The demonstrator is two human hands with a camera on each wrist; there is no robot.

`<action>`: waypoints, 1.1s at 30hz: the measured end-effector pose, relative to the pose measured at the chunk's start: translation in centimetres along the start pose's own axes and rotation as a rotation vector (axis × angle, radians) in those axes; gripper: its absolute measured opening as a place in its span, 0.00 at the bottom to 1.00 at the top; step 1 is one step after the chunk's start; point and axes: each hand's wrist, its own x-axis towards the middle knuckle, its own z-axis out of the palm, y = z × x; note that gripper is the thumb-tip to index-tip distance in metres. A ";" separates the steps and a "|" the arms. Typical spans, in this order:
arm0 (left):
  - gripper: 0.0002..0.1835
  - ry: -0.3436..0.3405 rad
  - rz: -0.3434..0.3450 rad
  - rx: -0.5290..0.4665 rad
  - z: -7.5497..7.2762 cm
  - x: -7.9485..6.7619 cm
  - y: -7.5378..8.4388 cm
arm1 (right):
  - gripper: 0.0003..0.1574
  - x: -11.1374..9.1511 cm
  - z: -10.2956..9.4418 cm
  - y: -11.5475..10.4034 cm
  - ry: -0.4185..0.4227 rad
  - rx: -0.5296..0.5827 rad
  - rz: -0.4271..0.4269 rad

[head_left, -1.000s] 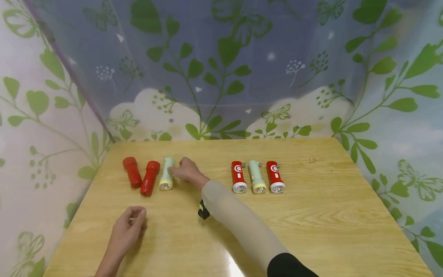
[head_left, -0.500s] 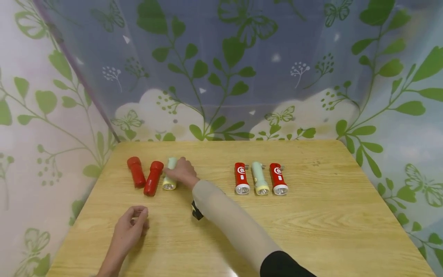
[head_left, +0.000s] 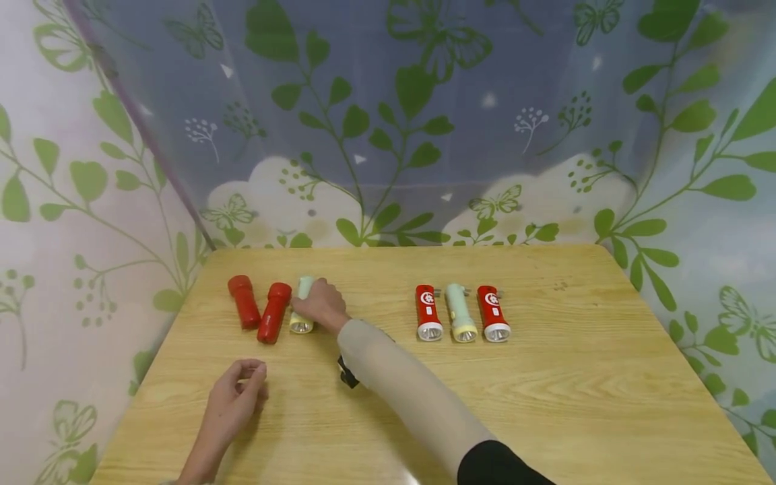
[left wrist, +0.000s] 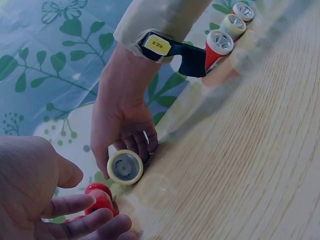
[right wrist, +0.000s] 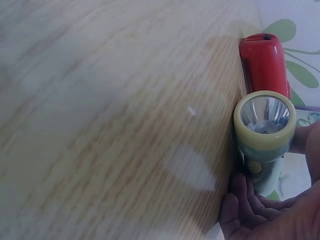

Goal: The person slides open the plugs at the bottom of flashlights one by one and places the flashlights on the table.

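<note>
My right hand (head_left: 322,303) is on a pale green flashlight (head_left: 301,323) with a yellow lens rim, lying at the left of the table. In the right wrist view its thumb is on one side of the green flashlight (right wrist: 265,145) and its curled fingers are on the other. Part of the barrel is hidden under the hand. Just left of it lie two red flashlights, the nearer one (head_left: 275,313) slanting and the farther one (head_left: 244,303) by the left edge. My left hand (head_left: 235,397) hovers or rests in front of them, fingers loosely bent, holding nothing.
Right of centre, a row holds a red flashlight (head_left: 427,313), a green flashlight (head_left: 459,313) and another red flashlight (head_left: 494,314), lenses toward me. They lie on a wood-grain table (head_left: 576,377). Leaf-patterned curtains (head_left: 388,135) stand behind and at both sides.
My right hand has moved from the green flashlight's right side over its barrel, thumb reaching across to the left. The left hand keeps its pose. The head view has shifted slightly.
</note>
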 end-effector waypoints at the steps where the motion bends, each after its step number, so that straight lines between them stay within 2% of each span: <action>1: 0.24 0.003 -0.004 0.001 0.1 0.0 0.0 | 0.22 0.1 0.0 0.1 -0.001 0.006 0.002; 6: 0.25 0.003 -0.010 0.005 0.4 0.1 0.3 | 0.18 0.5 -0.4 0.5 0.006 0.039 0.004; 14: 0.23 0.001 0.059 0.019 0.7 -0.1 0.9 | 0.12 0.9 -1.3 1.9 -0.030 0.127 -0.016; 17: 0.23 -0.003 0.102 0.020 0.8 0.0 1.2 | 0.14 0.8 -1.8 2.5 -0.054 0.207 -0.005; 19: 0.24 -0.002 0.126 0.025 0.8 0.0 1.4 | 0.19 0.7 -2.1 2.7 -0.073 0.281 0.000; 24: 0.24 -0.010 0.136 0.013 1.1 0.2 2.3 | 0.32 0.0 -3.6 3.1 -0.186 0.467 -0.016; 30: 0.25 -0.018 0.193 -0.040 1.8 0.6 3.7 | 0.33 -1.6 -6.4 3.9 -0.376 0.705 -0.031; 33: 0.23 -0.016 0.226 -0.065 2.3 0.8 4.6 | 0.32 -2.4 -7.5 4.6 -0.426 0.742 -0.033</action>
